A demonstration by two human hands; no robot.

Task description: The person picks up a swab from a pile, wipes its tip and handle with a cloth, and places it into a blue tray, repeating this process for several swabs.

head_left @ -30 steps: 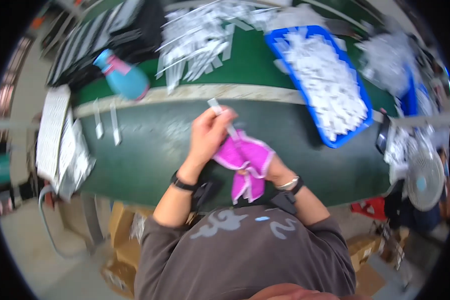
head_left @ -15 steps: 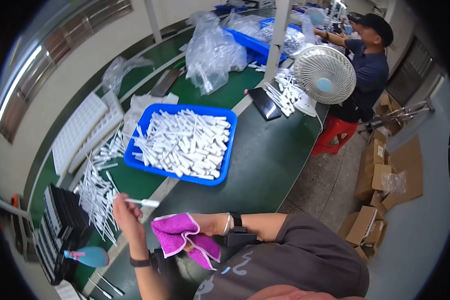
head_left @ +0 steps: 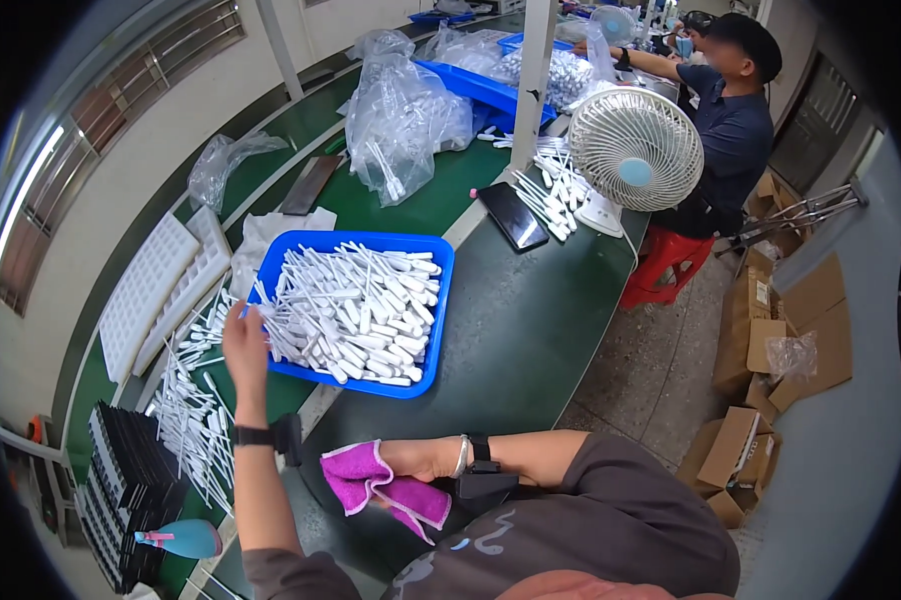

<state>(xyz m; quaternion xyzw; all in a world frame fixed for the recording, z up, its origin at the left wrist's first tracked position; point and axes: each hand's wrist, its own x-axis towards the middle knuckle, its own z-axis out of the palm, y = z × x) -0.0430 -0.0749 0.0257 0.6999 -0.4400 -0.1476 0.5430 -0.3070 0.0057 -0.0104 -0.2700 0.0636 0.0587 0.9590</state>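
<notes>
A blue tray [head_left: 439,345] is heaped with white plastic sticks [head_left: 371,315], each with a thin stem and a thicker end. At its left rim is my left hand [head_left: 245,350], fingers curled among the thin stem ends. What those fingers hold, if anything, is lost among the white stems. Close to my body, my right hand [head_left: 418,458] is closed round a purple cloth [head_left: 354,474] with a pale edge. Left of the tray, more white sticks [head_left: 193,425] lie in a loose pile near my left forearm.
White trays with rows of hollows [head_left: 151,285] stand left, above stacked black trays [head_left: 131,470] and a blue spray bottle [head_left: 186,538]. A phone [head_left: 514,216], fan [head_left: 636,150], post [head_left: 533,80] and plastic bags [head_left: 401,120] lie farther off. A co-worker [head_left: 721,120] is at the far right.
My left hand has moved up and away from the cloth to the tray's left rim. The stick it held by the cloth no longer shows apart. My right hand keeps the cloth.
</notes>
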